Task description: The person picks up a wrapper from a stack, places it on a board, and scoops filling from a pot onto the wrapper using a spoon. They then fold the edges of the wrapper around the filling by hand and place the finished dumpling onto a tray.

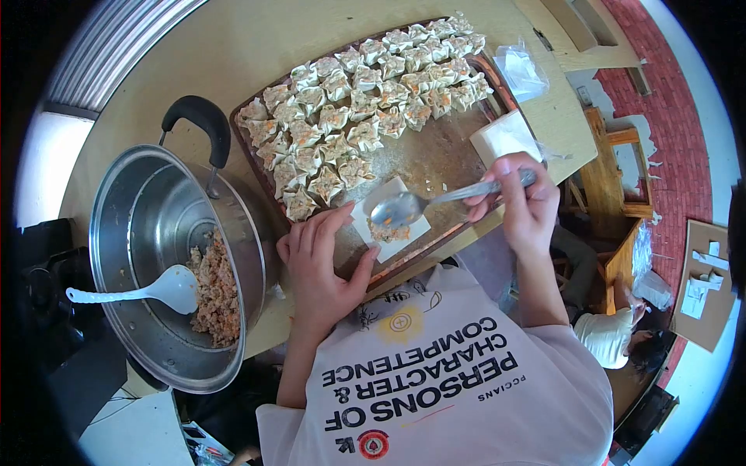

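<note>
My right hand [519, 200] grips the handle of a metal spoon [399, 210]. The spoon's bowl sits over a small mound of orange-flecked filling [388, 231] on a square white dumpling wrapper [412, 231]. My left hand [322, 264] rests at the tray's near edge, thumb and fingers spread, fingertips at the wrapper's left side. Both lie on a large dark-rimmed tray [443, 159], where rows of filled, open-topped dumplings [365, 101] cover the far and left part. A stack of white wrappers [505, 138] lies on the tray's right side.
To the left stands a deep metal pot [124, 225] with a black handle [194, 116], holding filling [217, 295] and a white ladle [171, 289]. A clear plastic bag [519, 71] lies on the table [311, 31] beyond the tray. Another person [610, 338] is at lower right.
</note>
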A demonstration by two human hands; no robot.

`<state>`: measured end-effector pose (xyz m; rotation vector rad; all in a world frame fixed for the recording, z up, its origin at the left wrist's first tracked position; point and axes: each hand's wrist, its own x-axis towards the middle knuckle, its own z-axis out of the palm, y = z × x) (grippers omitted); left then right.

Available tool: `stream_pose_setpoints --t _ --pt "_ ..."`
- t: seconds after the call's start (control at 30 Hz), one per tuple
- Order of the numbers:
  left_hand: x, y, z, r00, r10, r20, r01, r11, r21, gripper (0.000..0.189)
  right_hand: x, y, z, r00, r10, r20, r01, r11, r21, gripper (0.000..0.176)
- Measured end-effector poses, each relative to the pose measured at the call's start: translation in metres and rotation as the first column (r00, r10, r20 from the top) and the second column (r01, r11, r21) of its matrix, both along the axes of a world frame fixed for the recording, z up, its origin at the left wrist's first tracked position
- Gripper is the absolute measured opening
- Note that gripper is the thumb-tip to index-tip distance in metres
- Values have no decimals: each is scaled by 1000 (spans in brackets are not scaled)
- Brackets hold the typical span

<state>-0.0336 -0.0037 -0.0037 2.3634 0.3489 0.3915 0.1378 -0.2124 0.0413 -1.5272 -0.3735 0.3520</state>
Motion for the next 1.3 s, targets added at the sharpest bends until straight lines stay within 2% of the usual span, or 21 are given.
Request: stream_pose_setpoints --t 0.07,0.13,0.27,0.33,0.43,0.53,0.67,0.73,0.77,0.87,0.93,1.03,1.13,1.17,1.2,1.27,1.3 --pt "1 0 -1 1000 -1 1 1 1000 2 62 -10 6 1 1000 4 1 -4 1000 29 17" --pt "0 0 -2 1000 3 6 -3 1000 -3 62 -13 7 6 994 32 109 -27 998 -56 14" --pt "0 0 -1 1000 5 0 -5 1000 0 63 -10 4 8 989 18 148 -4 996 -92 14" --pt "0 1 0 1000 -2 -8 2 1000 0 63 -10 5 6 978 -26 207 16 999 47 14" --pt "0 0 0 1000 2 -1 -2 1000 -5 63 -14 1 9 975 64 212 -64 998 -8 15" --pt "0 0 0 1000 3 -16 -3 1000 2 63 -13 0 3 986 74 150 -69 997 -37 14" --pt "1 0 1 1000 6 -18 -6 1000 -6 63 -7 -8 4 985 65 161 -53 995 -82 14" --pt "0 0 1 1000 8 -27 -9 1000 -25 63 -5 -12 4 976 61 208 -70 997 38 12" --pt "0 0 1 1000 9 -28 -9 1000 -25 63 -3 -16 4 971 122 203 -136 989 55 12" --pt "0 0 1 1000 9 -23 -10 1000 -28 62 -6 -16 -2 950 155 272 -150 988 -39 14" --pt "0 0 1 1000 10 -23 -10 1000 -7 62 -2 -19 -7 960 136 246 -128 990 -52 15" --pt "0 -1 0 1000 14 -13 -15 1000 -23 62 12 -28 -13 989 94 116 -105 990 94 17" --pt "0 0 1 1000 8 -29 -8 1000 -24 63 26 -39 -4 997 27 78 -30 999 38 18" --pt "0 0 0 1000 7 -29 -8 1000 -24 63 34 -50 -4 989 127 71 -131 990 50 19" --pt "0 0 0 1000 7 -27 -7 1000 -18 62 39 -60 -3 989 127 72 -131 990 50 19" --pt "0 0 0 1000 7 -24 -7 1000 -13 62 46 -74 -1 941 332 69 -329 943 -55 19" --pt "0 0 0 1000 8 -17 -8 1000 -8 62 50 -77 -2 915 398 72 -397 917 -21 19"
